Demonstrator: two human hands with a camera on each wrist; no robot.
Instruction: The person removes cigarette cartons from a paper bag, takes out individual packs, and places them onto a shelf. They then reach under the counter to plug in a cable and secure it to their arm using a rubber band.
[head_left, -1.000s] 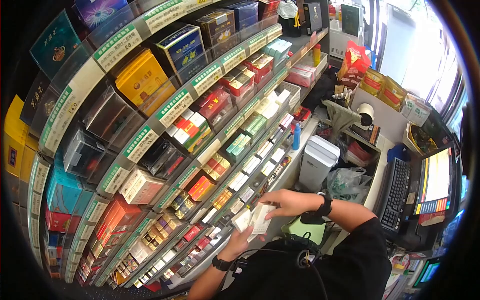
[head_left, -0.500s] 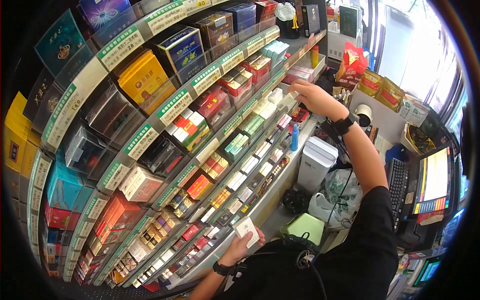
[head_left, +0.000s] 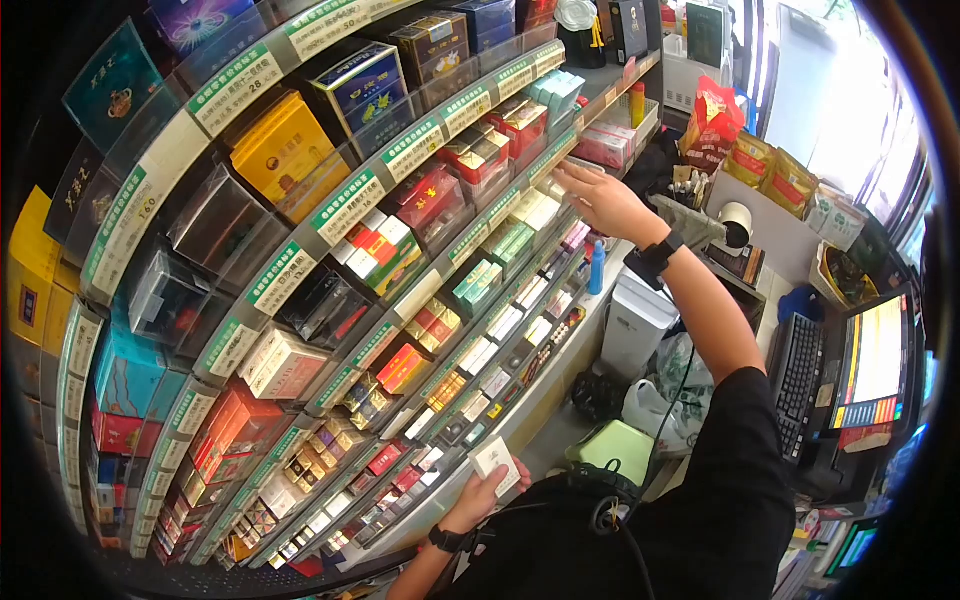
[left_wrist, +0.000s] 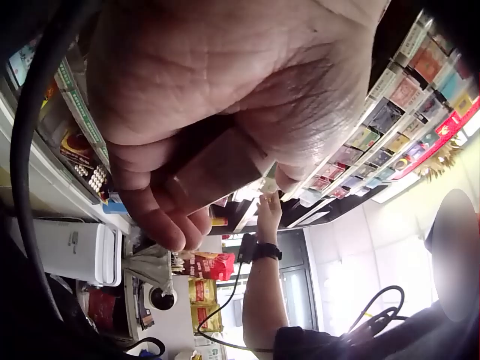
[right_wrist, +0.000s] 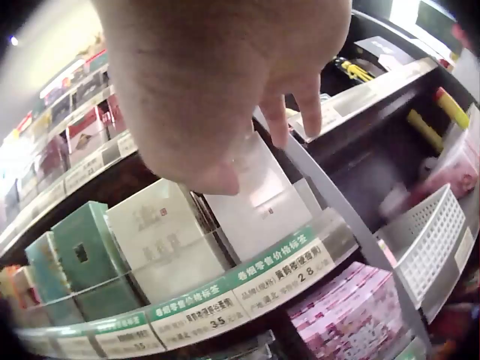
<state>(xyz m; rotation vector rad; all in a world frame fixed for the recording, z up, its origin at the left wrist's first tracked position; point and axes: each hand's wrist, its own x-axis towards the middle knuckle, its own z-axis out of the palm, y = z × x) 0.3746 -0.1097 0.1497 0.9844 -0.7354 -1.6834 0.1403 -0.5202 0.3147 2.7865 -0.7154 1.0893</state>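
My left hand (head_left: 477, 497) holds a white cigarette pack (head_left: 493, 461) low in front of my body, its thumb across one face. In the left wrist view, the fingers and thumb curl round that pack (left_wrist: 217, 172). My right hand (head_left: 612, 207) reaches to the far end of a cigarette shelf, fingers extended. Seen from the right wrist, that hand (right_wrist: 225, 90) is over a white cigarette pack (right_wrist: 259, 210) standing in the end slot, with the thumb at its upper left edge. Beside it stand a cream pack (right_wrist: 165, 232) and a green pack (right_wrist: 88, 247).
Tiered shelves of cigarette packs with green-edged price labels (right_wrist: 281, 274) fill the left side. A white perforated basket (right_wrist: 431, 240) sits beyond the divider. Near my body are a grey-white bin (head_left: 637, 318), a blue bottle (head_left: 597, 268) and plastic bags. A keyboard (head_left: 793, 385) and monitor (head_left: 868, 365) stand at right.
My right hand has left the packs at my left hand and moved out to the shelf's far end, then shifted slightly along it. The left hand still holds a white pack.
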